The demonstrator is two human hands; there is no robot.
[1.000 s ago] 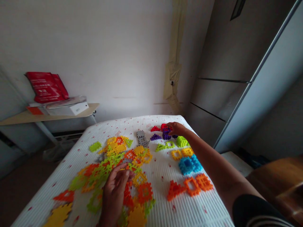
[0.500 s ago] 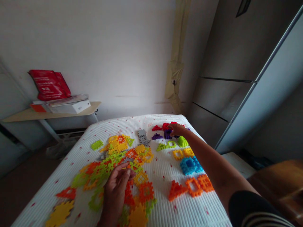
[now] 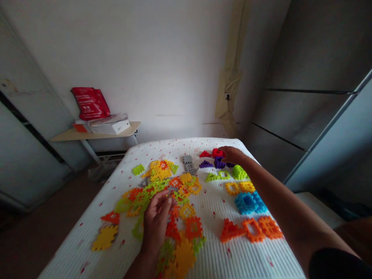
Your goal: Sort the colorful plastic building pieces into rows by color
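My left hand [image 3: 157, 221] is over the loose pile of toy building pieces, its fingers curled in toward the thumb. Whatever sits between those fingertips, if anything, I cannot make out. At the far right, my right hand [image 3: 234, 155] reaches to a red building piece [image 3: 216, 153], fingers bent at its right side and closed on it. Another red piece [image 3: 205, 154] lies to its left. Just nearer are a purple block [image 3: 219, 162] and a flat purple piece [image 3: 205, 164]. Orange squares [image 3: 193, 227] and yellow panels [image 3: 184, 254] lie around my left hand.
Sorted rows on the right hold green [image 3: 240, 172], yellow [image 3: 232, 188], blue [image 3: 248, 203] and orange pieces [image 3: 252, 230]. Grey pieces [image 3: 188, 159] lie mid-bed on the white ribbed cover [image 3: 215, 255]. A side table [image 3: 69, 134] bears a red bag [image 3: 90, 102].
The view has turned left, so everything appears further right. My right hand stays by the red and purple pieces, and my left hand remains over the pile.
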